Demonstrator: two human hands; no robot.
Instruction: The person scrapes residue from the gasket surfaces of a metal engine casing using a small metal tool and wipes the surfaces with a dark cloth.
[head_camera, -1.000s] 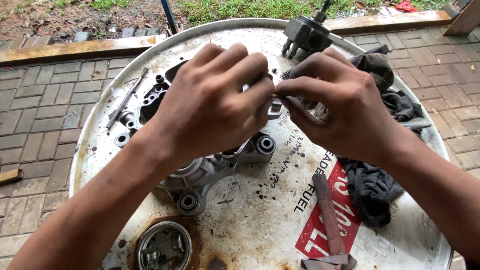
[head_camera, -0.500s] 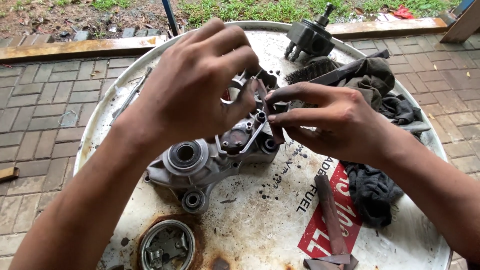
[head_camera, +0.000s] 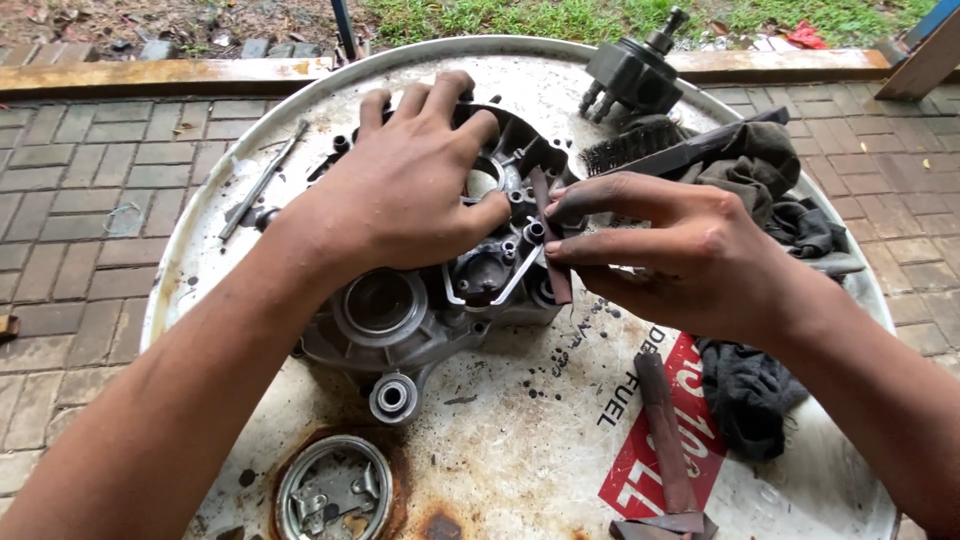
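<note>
Since half a second ago, both hands have shifted down and toward the near side of the grey cast-metal engine casing (head_camera: 420, 300), which now shows more of its round bearing bore at the lower left. The left hand (head_camera: 400, 190) lies spread, palm down, over the upper part of the casing, fingers curled on its far rim, pressing it onto the white, rust-spotted round drum top that serves as the surface (head_camera: 520, 440). The right hand (head_camera: 680, 250) pinches a narrow brown strip of abrasive paper (head_camera: 550, 240) between thumb and fingertips. That strip stands nearly upright in the view, its long axis running from the far edge toward the near edge of the surface, laid against the casing's right-hand edge just beside the left thumb. So the right hand is the nearer to the strip, with the casing to its left. A second brown strip (head_camera: 665, 435) lies near the surface's near right edge, beside a dark rag (head_camera: 745, 385).
</note>
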